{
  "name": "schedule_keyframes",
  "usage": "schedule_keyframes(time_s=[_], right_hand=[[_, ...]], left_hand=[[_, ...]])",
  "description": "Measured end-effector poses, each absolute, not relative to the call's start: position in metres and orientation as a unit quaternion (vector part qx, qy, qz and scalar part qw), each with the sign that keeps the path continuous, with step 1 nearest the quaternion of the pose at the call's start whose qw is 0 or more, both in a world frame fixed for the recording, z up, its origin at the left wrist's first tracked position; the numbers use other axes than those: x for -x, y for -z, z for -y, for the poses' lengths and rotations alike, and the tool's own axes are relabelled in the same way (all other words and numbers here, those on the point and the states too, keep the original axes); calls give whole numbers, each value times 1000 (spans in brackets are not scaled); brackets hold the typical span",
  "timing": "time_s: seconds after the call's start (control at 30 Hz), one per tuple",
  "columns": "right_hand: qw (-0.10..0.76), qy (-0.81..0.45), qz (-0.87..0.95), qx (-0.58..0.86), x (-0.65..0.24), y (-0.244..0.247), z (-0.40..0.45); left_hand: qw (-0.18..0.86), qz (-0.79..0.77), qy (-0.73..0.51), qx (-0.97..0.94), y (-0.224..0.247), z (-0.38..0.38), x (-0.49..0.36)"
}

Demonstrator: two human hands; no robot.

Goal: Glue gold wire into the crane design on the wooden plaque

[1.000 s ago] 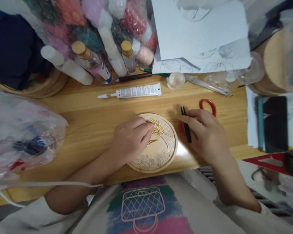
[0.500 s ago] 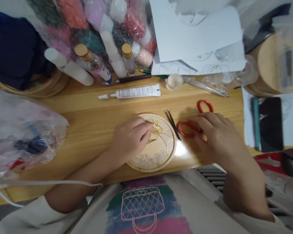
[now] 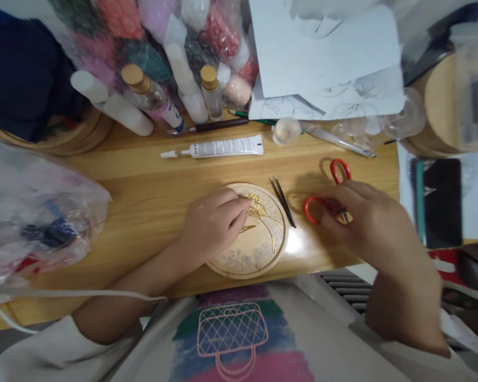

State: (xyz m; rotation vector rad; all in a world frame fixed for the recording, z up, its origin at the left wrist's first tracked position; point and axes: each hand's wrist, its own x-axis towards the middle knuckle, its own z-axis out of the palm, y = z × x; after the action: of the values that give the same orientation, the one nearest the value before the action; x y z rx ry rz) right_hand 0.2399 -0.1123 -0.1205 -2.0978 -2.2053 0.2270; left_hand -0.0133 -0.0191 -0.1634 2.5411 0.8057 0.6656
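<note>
A round wooden disc [image 3: 258,239] with a drawn wave pattern and gold lines lies near the table's front edge. My left hand [image 3: 217,223] rests over its left part, thumb and fingertips pinched beside the gold lines; whatever is between them is too small to make out. Right of the disc lie dark tweezers [image 3: 282,202]. My right hand [image 3: 360,220] is closed around the middle of red-handled scissors [image 3: 311,209], whose handle loops stick out to the left and above and whose short blade part shows under the fingers.
Behind the disc lie a white tube [image 3: 227,147], a dark pen [image 3: 219,125] and a small clear cup [image 3: 286,130]. Bottles [image 3: 163,111] stand at the back left. A plastic bag [image 3: 43,212] covers the left side; a phone [image 3: 441,202] lies at right.
My right hand has moved a little to the right, and the red scissors have shifted right and turned with it. My left hand has stayed on the disc.
</note>
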Motion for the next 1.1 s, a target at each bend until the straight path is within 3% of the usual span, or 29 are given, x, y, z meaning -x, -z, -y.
schedule_keyframes(time_s=[0.2, 0.43, 0.87, 1.1], right_hand=[[183, -94, 711, 672, -245, 109, 110], [153, -147, 683, 699, -250, 121, 106], [86, -128, 623, 766, -255, 137, 97], [99, -90, 620, 773, -246, 136, 89]], left_hand=[[197, -288, -233, -908, 163, 19, 13], [207, -290, -225, -907, 164, 19, 14], [197, -286, -234, -908, 164, 20, 14], [199, -286, -235, -907, 164, 19, 13]])
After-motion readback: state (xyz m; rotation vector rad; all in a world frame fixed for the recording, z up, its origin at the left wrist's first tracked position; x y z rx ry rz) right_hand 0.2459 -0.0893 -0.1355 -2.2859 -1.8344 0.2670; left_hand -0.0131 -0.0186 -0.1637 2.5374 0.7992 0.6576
